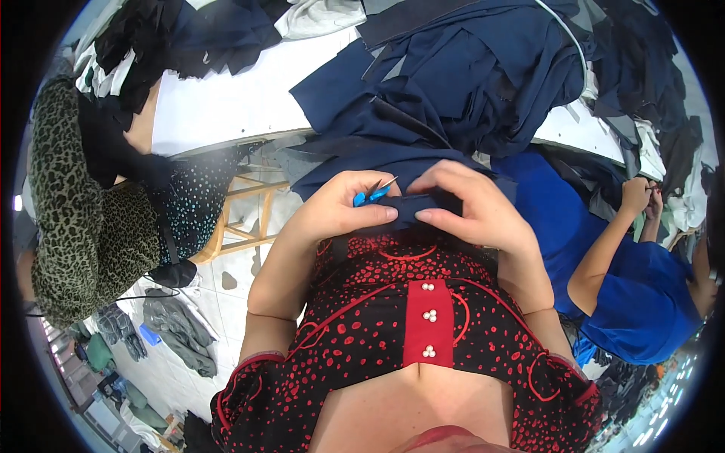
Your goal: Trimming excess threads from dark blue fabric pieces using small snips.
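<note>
Both hands are close together in front of my body, over navy cloth that runs from my lap up onto the table. In my left hand [353,202] sits a small blue-handled thread snipper [370,195], its pointed metal blades sticking out past the fingers. That thumb also presses on the edge of a dark navy fabric piece [417,204]. My right hand [472,202] pinches the same piece from the other side, thumb in front and fingers bent over behind. The fingertips behind the cloth are partly hidden.
A big heap of navy fabric [468,75] covers the middle of the white table [226,106]. At right a person in blue [634,279] handles cloth; at left sits a person in leopard print [98,226]. A wooden stool [245,219] and grey cloth [177,328] are on the left.
</note>
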Action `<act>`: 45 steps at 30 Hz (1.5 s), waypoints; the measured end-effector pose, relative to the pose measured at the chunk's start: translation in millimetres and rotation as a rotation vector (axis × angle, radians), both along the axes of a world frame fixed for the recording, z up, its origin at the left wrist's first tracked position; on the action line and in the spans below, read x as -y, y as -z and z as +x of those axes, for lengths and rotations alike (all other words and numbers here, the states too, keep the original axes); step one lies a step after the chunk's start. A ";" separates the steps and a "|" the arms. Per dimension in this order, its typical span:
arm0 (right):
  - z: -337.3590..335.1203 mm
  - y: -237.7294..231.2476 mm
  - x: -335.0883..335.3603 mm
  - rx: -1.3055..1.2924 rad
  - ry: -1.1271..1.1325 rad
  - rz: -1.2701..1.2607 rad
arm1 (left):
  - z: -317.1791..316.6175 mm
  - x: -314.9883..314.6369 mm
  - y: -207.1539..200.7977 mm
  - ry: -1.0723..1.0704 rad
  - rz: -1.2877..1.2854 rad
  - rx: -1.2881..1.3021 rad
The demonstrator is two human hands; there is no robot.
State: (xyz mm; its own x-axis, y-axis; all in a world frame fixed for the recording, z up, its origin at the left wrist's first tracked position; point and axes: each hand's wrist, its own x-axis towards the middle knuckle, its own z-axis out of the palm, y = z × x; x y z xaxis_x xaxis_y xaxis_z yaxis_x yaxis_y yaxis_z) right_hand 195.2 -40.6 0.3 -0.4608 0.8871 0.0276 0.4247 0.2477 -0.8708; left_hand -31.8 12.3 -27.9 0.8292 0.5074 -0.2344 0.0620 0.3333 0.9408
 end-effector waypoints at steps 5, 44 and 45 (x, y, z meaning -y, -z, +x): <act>3.0 15.9 -2.8 -0.359 0.116 -0.395 | -6.9 -6.1 -15.3 -0.076 -0.058 -0.089; 37.7 34.0 -7.3 -0.192 0.450 -0.092 | -13.0 13.3 6.0 -0.116 0.615 -0.209; 36.9 32.7 -8.0 -0.179 0.452 -0.089 | -10.7 12.2 6.8 -0.173 0.629 -0.221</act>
State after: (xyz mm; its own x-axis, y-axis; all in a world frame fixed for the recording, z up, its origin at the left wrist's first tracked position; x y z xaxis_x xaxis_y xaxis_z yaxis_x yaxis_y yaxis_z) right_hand 232.1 -32.6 -32.4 -0.0240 0.9996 -0.0139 0.3141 -0.0057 -0.9494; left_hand -42.5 0.1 -34.6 0.6905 0.7233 -0.0067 0.2700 -0.2492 0.9301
